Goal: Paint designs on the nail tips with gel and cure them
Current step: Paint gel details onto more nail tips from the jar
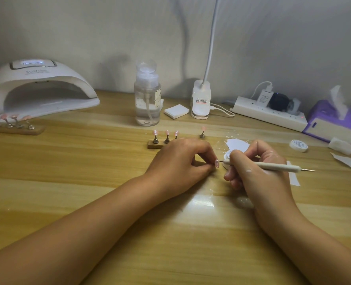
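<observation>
Seen resting on pale wooden worktop (88,171), both forearms bare and converging toward centre.

Left hand (182,159): knuckles up, wrist flat on the wood, fingers (206,151) curled under. Thumb and forefinger pinched on small pink nail tip (217,163), held just above the worktop with its face turned toward the other hand.

Right hand (259,167): heel down, tilted onto its outer edge, fingers clamped in a writing grip on slim white dotting pen (273,166). Pen near level, dark metal point set at the nail tip's face; actual contact not discernible. Rear metal point projecting to the right.

Round white pot (227,155) just behind the pen point, partly hidden by the right fingers.

Beyond the hands: small wooden block (155,145) carrying three pink tips on upright metal stands. White domed curing lamp (38,89) at far left, blue lights lit on top.
</observation>
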{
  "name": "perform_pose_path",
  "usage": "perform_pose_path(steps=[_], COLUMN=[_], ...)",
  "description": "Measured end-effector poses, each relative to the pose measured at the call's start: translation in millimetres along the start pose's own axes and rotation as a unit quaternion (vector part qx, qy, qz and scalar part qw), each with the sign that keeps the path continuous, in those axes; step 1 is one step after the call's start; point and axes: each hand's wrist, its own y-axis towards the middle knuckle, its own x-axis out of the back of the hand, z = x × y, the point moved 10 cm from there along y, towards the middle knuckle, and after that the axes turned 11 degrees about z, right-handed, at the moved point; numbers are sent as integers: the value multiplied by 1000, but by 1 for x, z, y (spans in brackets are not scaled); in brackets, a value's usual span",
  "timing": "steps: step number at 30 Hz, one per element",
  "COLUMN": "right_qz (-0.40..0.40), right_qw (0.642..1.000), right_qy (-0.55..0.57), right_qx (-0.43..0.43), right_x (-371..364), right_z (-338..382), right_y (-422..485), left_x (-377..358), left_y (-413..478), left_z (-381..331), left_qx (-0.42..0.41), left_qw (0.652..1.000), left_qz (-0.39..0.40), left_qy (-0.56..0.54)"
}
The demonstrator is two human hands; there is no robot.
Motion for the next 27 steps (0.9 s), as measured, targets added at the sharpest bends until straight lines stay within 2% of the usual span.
perform_pose_path(steps=[14,20,27], right_qz=[-1,-71,-70], right_qw=[1000,993,990], right_qy=[16,93,122], right_qx=[7,34,27], right_x=[1,18,18], right_z=[3,9,8], right_y=[-2,-7,-8], left_x=[-1,-1,-1], left_y=[0,1,-2], left_z=[2,1,0], left_qx=[2,-3,7], left_qw=[1000,1000,1000], left_qz=[0,5,-3], left_qy=[-2,1,12])
